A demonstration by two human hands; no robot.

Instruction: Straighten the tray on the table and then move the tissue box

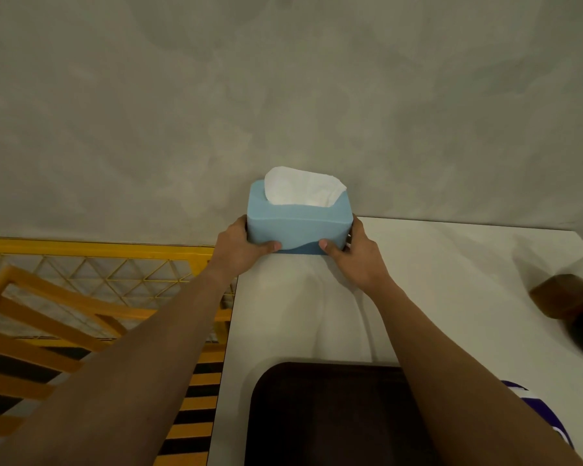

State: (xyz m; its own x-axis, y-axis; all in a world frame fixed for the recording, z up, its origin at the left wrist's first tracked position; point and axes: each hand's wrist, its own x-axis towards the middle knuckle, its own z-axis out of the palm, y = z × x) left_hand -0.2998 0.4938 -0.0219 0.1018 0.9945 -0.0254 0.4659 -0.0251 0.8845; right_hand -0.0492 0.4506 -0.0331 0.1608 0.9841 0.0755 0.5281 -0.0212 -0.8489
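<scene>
A light blue tissue box (300, 227) with a white tissue sticking out of its top sits at the far left corner of the white table (451, 280), against the grey wall. My left hand (239, 250) grips its left end and my right hand (354, 257) grips its right end, thumbs on the near face. A dark brown tray (317, 415) with rounded corners lies near the front of the table, its edges parallel to the table's edge; my right forearm crosses over its right part.
A blurred brown and black object (572, 307) is at the right edge of the table. Left of the table stands a yellow mesh barrier (98, 264) with orange wooden slats (41, 331) and black-and-yellow stripes below. A purple-and-white item (549, 418) peeks out beside the tray.
</scene>
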